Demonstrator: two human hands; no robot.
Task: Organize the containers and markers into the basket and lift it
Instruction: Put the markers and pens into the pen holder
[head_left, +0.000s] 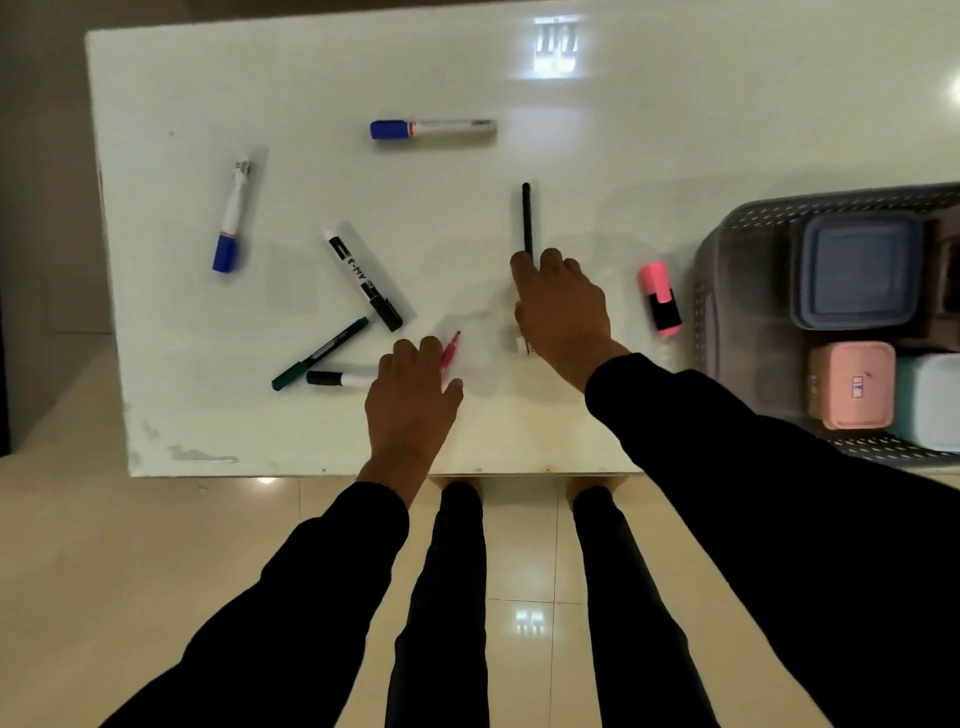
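A glossy white table (623, 130) stands on shiny cream floor tiles (130, 545) that mirror ceiling lights

Dim indoor light; ceiling-lamp glare on glossy table (555, 47) (floor too); soft shadows, wide-angle edge bending, slight blur.

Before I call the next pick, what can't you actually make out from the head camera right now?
- Right hand: covers the black pen's lower end; grip unclear.
- Left hand: hides most of the pink pen; hold unclear.
- Basket: cut off by right edge; light blue container partly out of frame.
- Marker print: too small.
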